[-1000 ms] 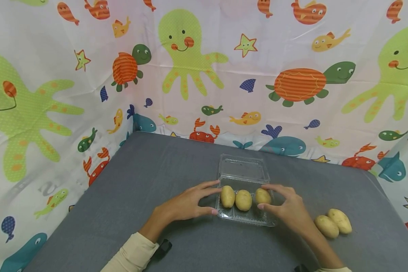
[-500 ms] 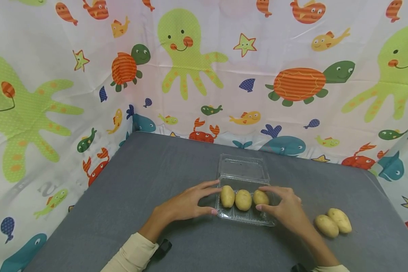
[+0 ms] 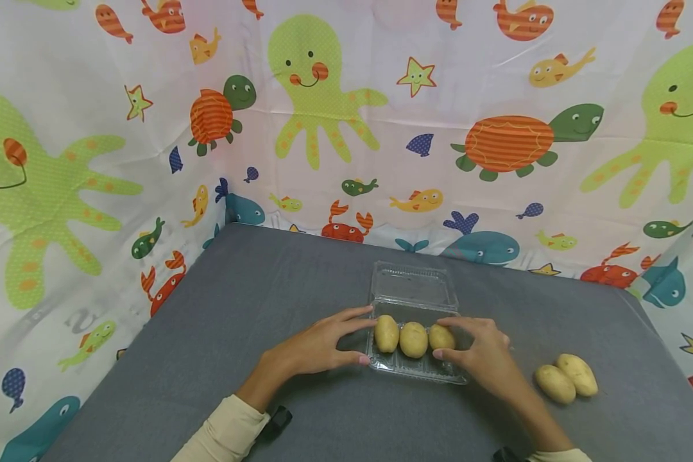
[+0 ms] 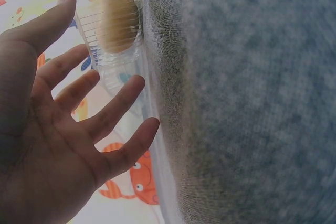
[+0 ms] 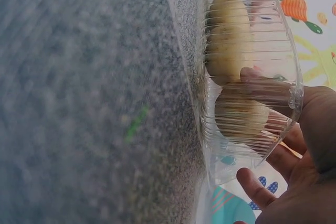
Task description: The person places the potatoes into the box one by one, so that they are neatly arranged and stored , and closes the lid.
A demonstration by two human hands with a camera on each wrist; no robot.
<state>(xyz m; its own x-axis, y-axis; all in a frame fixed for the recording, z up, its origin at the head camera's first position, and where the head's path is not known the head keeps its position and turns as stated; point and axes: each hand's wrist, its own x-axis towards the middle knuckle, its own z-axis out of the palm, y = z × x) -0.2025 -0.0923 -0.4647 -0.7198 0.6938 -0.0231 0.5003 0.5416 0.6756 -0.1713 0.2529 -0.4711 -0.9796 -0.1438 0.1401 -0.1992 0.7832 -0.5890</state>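
Observation:
A clear plastic container [image 3: 418, 369] lies with its lid [image 3: 414, 286] folded back, three potatoes side by side in its base. My left hand [image 3: 317, 343] is at the left edge, fingers spread and fairly straight, beside the left potato [image 3: 386, 333]; the left wrist view shows the palm [image 4: 58, 135] facing the clear wall. The middle potato [image 3: 413, 340] is untouched. Thumb and forefinger of my right hand [image 3: 485, 353] pinch the right potato [image 3: 441, 337]. Through the ribbed wall in the right wrist view, the thumb [image 5: 268, 90] reaches over a potato [image 5: 239, 114].
Two more potatoes [image 3: 555, 384] [image 3: 577, 375] lie together on the grey cloth [image 3: 300, 276], right of my right forearm. A curtain [image 3: 346, 115] printed with sea animals stands behind and at both sides.
The right potato has shifted left, close to the middle one, with my right hand moving along. My left hand and the container have stayed in place.

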